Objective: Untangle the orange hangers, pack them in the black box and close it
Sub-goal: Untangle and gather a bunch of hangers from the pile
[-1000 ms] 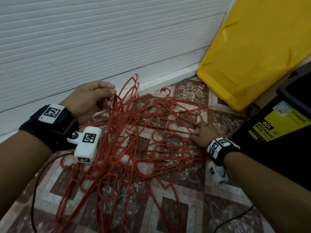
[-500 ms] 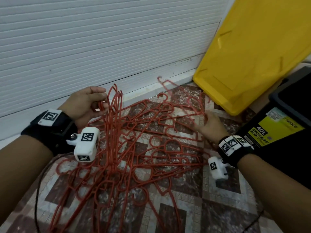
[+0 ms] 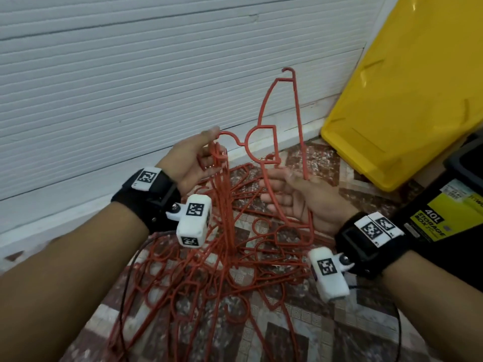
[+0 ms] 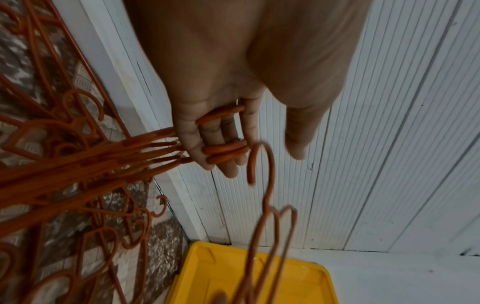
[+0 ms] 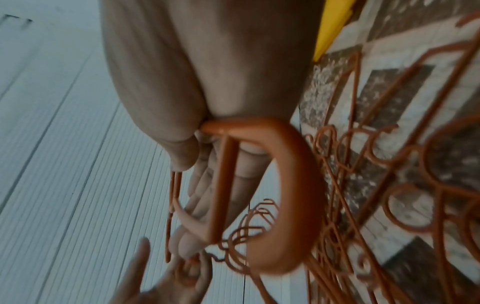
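Looking down from the head view, you see your left hand (image 3: 194,159) raised above the floor with several hooks of the orange hangers (image 3: 222,257) threaded over its fingers, so a bunch of hanger necks hangs straight down from it into the tangled heap on the patterned tile floor (image 3: 300,343). Your right hand (image 3: 300,197) is just beside it, palm up, gripping one lifted hanger (image 3: 277,121) that stands nearly upright, its hook end reaching toward your left hand. The black box (image 3: 444,218), with a yellow label, sits at the right edge, well apart from the heap, and the yellow lid (image 3: 407,95) leans against the white slatted wall (image 3: 130,87) behind it. From the left wrist view, your left hand (image 4: 233,102) has its fingers (image 4: 194,139) curled round several hanger hooks, with the hanger necks fanning away to the left; the hook of the lifted hanger (image 4: 262,164) hangs just beside your fingertips, though you cannot tell whether it touches them, and the yellow lid (image 4: 249,273) lies below. From the right wrist view, your right hand (image 5: 207,82) grasps a thick curved part of the lifted hanger (image 5: 293,185) between thumb and fingers, the picture is blurred, and your left hand (image 5: 166,281) shows at the bottom edge with the heap of orange hangers (image 5: 402,164) to the right.
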### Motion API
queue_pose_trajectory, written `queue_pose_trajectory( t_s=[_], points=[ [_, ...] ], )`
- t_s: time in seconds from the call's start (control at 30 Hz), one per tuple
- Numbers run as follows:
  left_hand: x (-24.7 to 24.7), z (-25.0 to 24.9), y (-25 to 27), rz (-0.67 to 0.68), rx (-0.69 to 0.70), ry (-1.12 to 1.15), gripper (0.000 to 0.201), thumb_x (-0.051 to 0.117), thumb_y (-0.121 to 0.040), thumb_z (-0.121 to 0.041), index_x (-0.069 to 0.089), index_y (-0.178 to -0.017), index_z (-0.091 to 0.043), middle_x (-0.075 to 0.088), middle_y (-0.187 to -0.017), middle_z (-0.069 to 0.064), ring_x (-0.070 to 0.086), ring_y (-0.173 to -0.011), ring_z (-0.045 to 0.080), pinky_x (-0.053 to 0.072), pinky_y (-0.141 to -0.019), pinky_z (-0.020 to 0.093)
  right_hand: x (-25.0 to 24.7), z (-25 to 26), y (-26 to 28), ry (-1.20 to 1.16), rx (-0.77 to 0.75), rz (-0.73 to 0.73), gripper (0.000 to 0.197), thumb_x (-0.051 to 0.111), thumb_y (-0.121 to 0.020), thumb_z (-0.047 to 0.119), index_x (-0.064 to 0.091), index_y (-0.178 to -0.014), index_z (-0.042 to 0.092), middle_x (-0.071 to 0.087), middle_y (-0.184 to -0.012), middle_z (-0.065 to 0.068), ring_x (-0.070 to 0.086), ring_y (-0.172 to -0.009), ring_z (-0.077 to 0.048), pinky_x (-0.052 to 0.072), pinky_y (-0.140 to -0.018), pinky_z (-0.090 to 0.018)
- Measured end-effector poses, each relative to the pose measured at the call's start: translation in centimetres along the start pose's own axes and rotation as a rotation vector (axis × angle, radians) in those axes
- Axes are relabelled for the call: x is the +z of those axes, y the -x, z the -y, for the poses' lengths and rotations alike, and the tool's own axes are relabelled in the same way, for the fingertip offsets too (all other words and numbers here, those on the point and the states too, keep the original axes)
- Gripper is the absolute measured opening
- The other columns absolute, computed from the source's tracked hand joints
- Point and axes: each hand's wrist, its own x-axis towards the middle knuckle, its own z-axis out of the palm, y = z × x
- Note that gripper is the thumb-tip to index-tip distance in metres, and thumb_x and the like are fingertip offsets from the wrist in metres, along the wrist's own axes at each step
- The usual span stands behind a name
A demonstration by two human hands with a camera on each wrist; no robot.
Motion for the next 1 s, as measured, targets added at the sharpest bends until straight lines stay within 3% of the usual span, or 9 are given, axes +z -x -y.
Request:
queue_pose_trajectory(
  t_s=[0.07,0.17,0.33,0.5,0.6,0.67,0.77,0.9,1.0],
  points=[
    [0.4,-0.1,0.2,0.006,0.017,-0.006,0.019,0.069,-0.088,-0.028,0.060,-0.100,-0.017,0.064,-0.083,0.004,0.065,-0.073,0.015,0.053,-0.086,0.037,1.0,-0.8,-0.1,-0.017,0.036,0.050,0.042,0.037,-0.107,0.033,0.060,-0.130,0.005,0.072,-0.120,-0.015,0.076,-0.094,-0.024,0.063,-0.074,-0.033],
    [0.7,0.0,0.4,-0.059,0.054,-0.096,0.017,0.066,-0.089,-0.007,0.061,-0.104,-0.014,0.065,-0.079,0.004,0.063,-0.064,0.013,0.055,-0.077,0.034,1.9,-1.8,-0.4,-0.037,0.068,0.045,0.043,0.042,-0.105,0.037,0.062,-0.127,0.006,0.072,-0.115,-0.017,0.076,-0.092,-0.025,0.063,-0.072,-0.033],
    [-0.1,0.0,0.9,-0.092,0.053,-0.135,0.018,0.070,-0.086,-0.003,0.063,-0.098,-0.014,0.067,-0.074,0.002,0.059,-0.059,0.012,0.056,-0.062,0.026,1.3,-3.3,-0.8,0.080,0.052,-0.075,0.038,0.047,-0.106,0.028,0.055,-0.131,0.000,0.072,-0.092,-0.010,0.072,-0.075,-0.020,0.062,-0.066,-0.030],
    [-0.7,0.2,1.0,-0.064,0.038,-0.282,0.016,0.062,-0.090,0.000,0.059,-0.101,-0.012,0.063,-0.078,0.007,0.061,-0.058,0.014,0.058,-0.064,0.031,0.9,-4.7,-1.6,0.092,0.020,-0.154,0.021,0.045,-0.108,0.021,0.058,-0.108,0.004,0.068,-0.078,-0.008,0.069,-0.064,-0.015,0.060,-0.059,-0.027],
    [-1.7,0.3,0.7,-0.096,0.065,-0.253,0.021,0.056,-0.090,0.006,0.061,-0.104,-0.009,0.062,-0.076,0.006,0.060,-0.057,0.013,0.057,-0.067,0.033,1.3,-5.4,-2.3,0.157,0.059,-0.159,0.022,0.044,-0.108,0.018,0.059,-0.111,0.001,0.068,-0.077,-0.008,0.067,-0.063,-0.014,0.057,-0.057,-0.025],
    [-2.7,0.4,0.6,-0.112,0.062,-0.211,0.026,0.055,-0.090,0.008,0.061,-0.109,-0.008,0.060,-0.075,0.006,0.061,-0.056,0.012,0.058,-0.065,0.031,1.4,-6.1,-2.7,0.265,0.084,-0.130,0.028,0.048,-0.107,0.019,0.058,-0.115,-0.006,0.068,-0.080,-0.009,0.066,-0.065,-0.016,0.057,-0.058,-0.027],
    [-3.9,0.6,0.8,-0.113,0.051,-0.186,0.025,0.052,-0.089,0.011,0.060,-0.107,-0.005,0.058,-0.076,0.010,0.063,-0.057,0.014,0.060,-0.067,0.031,1.9,-7.0,-2.9,0.497,0.116,-0.045,0.026,0.054,-0.105,0.022,0.059,-0.105,-0.003,0.073,-0.090,-0.017,0.069,-0.065,-0.020,0.056,-0.052,-0.027],
    [-5.1,0.7,1.2,-0.129,0.021,-0.178,0.026,0.047,-0.090,0.015,0.059,-0.095,-0.007,0.058,-0.077,0.013,0.068,-0.059,0.017,0.061,-0.071,0.035,3.0,-8.3,-3.7,0.866,0.169,0.124,0.029,0.061,-0.101,0.028,0.066,-0.104,0.000,0.078,-0.084,-0.011,0.073,-0.063,-0.016,0.057,-0.054,-0.025],
    [-6.3,0.2,1.9,-0.122,0.032,-0.277,0.029,0.049,-0.088,0.016,0.059,-0.097,-0.009,0.056,-0.076,0.014,0.066,-0.058,0.020,0.060,-0.060,0.031,2.9,-9.6,-4.9,1.138,0.169,0.165,0.032,0.058,-0.102,0.035,0.073,-0.089,0.009,0.078,-0.081,-0.004,0.074,-0.069,-0.018,0.058,-0.060,-0.026]
  ],
)
